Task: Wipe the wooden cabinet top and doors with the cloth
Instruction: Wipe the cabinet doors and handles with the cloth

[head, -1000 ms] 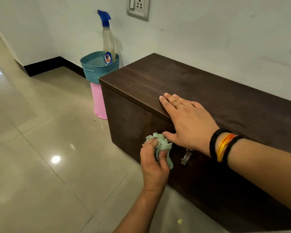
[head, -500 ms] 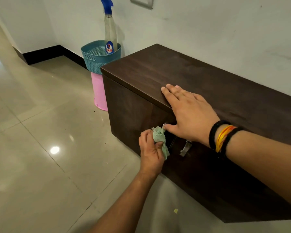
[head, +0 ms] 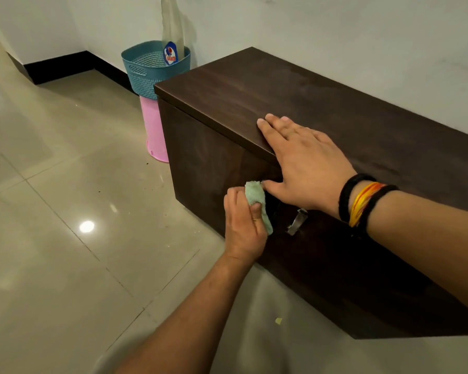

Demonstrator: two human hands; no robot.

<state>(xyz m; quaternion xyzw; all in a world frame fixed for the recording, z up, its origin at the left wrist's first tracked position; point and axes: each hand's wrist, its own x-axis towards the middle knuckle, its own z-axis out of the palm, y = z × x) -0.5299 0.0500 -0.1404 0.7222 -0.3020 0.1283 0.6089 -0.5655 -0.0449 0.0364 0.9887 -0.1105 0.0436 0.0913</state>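
Note:
A low dark wooden cabinet [head: 322, 103] stands against the white wall. My right hand [head: 305, 163] lies flat on its front top edge, fingers spread, thumb hanging over the door. Black and orange bands circle that wrist. My left hand [head: 243, 225] holds a pale green cloth [head: 256, 195] bunched between thumb and fingers, pressed against the cabinet's left door [head: 206, 157] just under my right thumb. A metal door handle [head: 297, 221] sticks out to the right of the cloth.
A teal mesh basket [head: 146, 68] holding a clear spray bottle [head: 172, 36] sits on a pink bin [head: 156, 130] at the cabinet's left end. Glossy beige floor tiles [head: 65, 211] spread to the left. A small yellow scrap [head: 278, 320] lies on the floor.
My left hand with the cloth has shifted slightly right and up along the door, closer to my right thumb. The view has tilted down; my right hand stays on the top edge.

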